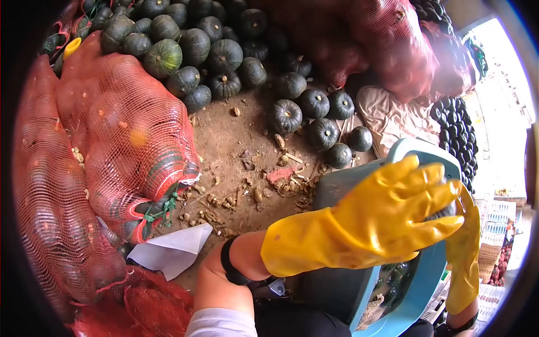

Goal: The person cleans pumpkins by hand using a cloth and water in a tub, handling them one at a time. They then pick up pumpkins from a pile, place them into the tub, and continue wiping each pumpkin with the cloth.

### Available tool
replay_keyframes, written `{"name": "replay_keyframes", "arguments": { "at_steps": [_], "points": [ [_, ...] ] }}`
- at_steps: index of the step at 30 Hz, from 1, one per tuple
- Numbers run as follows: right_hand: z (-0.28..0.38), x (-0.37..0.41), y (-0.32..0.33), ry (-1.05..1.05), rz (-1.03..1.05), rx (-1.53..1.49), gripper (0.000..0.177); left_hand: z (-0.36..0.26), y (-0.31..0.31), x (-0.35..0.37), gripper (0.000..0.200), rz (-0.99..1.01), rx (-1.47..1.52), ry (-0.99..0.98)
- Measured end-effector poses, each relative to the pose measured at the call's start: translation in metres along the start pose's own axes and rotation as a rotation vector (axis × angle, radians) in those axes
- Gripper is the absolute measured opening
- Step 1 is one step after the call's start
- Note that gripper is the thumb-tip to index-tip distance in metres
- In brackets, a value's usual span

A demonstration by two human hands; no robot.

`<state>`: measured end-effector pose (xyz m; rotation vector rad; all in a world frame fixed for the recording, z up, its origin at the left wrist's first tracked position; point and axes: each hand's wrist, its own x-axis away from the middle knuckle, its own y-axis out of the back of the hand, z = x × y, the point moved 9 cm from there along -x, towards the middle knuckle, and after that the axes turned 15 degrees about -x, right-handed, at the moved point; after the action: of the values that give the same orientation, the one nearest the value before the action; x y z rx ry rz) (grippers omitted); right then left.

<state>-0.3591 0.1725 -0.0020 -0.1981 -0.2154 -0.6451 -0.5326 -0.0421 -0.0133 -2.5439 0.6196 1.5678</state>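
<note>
My left hand (407, 210), in a yellow rubber glove, reaches across a light blue plastic tub (429, 147). Its fingers curl around a dark green pumpkin (447, 211), of which only a small patch shows between them. On the far side of that pumpkin is my right hand (469, 230), gloved in yellow too; its fingers are mostly hidden, but it presses against the pumpkin. Below the hands, dark wet shapes (393, 281) show inside the tub, in what looks like water. A tan, rough-looking patch (370, 312) lies near the tub's front edge.
Red mesh sacks (123, 129) of pumpkins stand at left, more sacks (387, 45) at upper right. Loose dark green pumpkins (224, 55) are piled at the back. Peanut shells (224, 202) and white paper (174, 250) litter the floor. A beige cloth (393, 118) lies behind the tub.
</note>
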Motion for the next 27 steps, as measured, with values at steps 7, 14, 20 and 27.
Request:
{"name": "replay_keyframes", "arguments": {
  "at_steps": [7,14,20,27],
  "points": [
    [-0.018,0.028,0.008,-0.110,-0.005,-0.024,0.071,0.074,-0.001,0.025,0.025,0.016,0.016,0.092],
    [-0.016,0.028,0.023,-0.094,-0.101,0.176,0.063,0.295,-0.031,0.162,0.059,0.905,-1.117,0.907],
    [0.024,-0.022,0.020,0.086,0.029,0.734,0.059,0.330,-0.004,0.185,0.083,0.294,-0.190,1.557],
    [0.025,-0.107,0.042,0.231,0.205,0.929,0.060,0.090,0.002,-0.023,0.071,0.115,0.415,0.390]
  ]
}}
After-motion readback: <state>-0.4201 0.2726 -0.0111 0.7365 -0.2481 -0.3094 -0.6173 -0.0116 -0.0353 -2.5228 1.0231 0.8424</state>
